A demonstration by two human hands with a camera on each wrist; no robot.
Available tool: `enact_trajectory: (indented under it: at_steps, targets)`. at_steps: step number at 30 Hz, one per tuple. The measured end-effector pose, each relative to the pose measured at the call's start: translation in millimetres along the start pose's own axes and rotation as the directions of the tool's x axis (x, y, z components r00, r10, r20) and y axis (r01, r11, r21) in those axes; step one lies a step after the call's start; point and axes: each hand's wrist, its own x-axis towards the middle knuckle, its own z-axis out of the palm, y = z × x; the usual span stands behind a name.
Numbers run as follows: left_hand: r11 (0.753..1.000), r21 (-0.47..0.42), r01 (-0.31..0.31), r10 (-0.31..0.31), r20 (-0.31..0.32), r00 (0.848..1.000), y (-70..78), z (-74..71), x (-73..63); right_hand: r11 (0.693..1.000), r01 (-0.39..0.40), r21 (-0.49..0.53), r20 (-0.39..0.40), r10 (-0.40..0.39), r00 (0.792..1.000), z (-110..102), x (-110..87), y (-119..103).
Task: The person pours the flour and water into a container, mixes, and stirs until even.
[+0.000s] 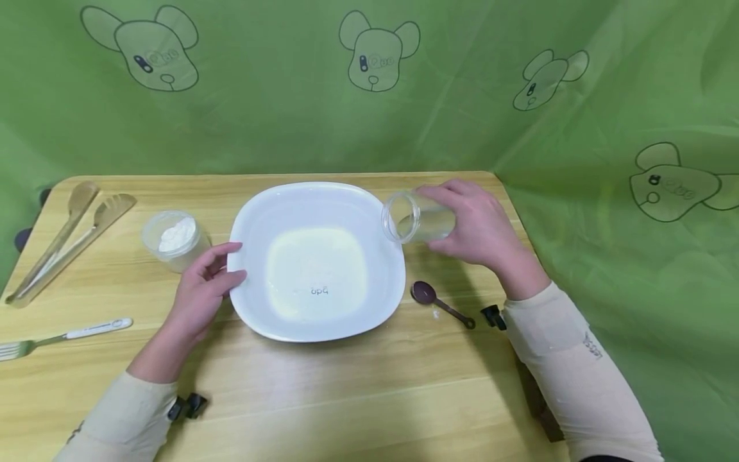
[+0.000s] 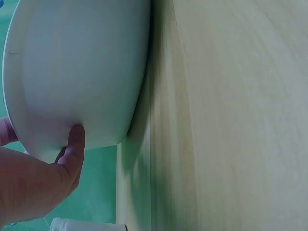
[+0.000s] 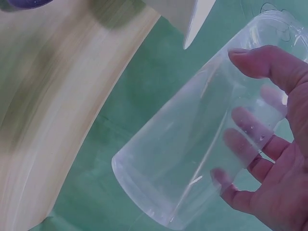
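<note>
A white basin [image 1: 254,289] with rounded corners stands on the wooden table. My left hand [image 1: 199,292] grips its left rim; in the left wrist view, a digit of this hand [image 2: 41,180] presses the outside of the basin wall [image 2: 91,72]. At the basin's right rim, my right hand [image 1: 476,224] holds a clear plastic jar [image 1: 430,221] tipped on its side, its uncovered mouth facing the basin. Small droplets show on the jar [image 3: 168,149] in the right wrist view, where the thumb and fingers of the right hand [image 3: 284,187] wrap around it.
A tub of white powder [image 1: 176,237] stands left of the basin, close to the left hand. Wooden-looking tongs [image 1: 63,237] and a white-handled fork [image 1: 95,328] lie at the far left. A dark measuring spoon [image 1: 430,295] lies right of the basin. Green cloth [image 1: 277,115] hangs behind.
</note>
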Motion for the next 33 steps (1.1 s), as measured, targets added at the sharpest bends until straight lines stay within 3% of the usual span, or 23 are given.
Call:
enact_trajectory:
  at_steps: [11,33]
  targets:
    - [1.0,-0.012,0.002,-0.002,0.005,1.0,0.2,-0.6,0.6,0.998,0.041,-0.049,0.033,-0.039,0.999,-0.8,2.2,-2.9]
    - [0.999,-0.044,-0.011,0.011,-0.005,1.0,-1.6,0.4,0.1,0.993,0.02,-0.117,0.116,-0.007,0.993,-1.2,4.1,-6.7]
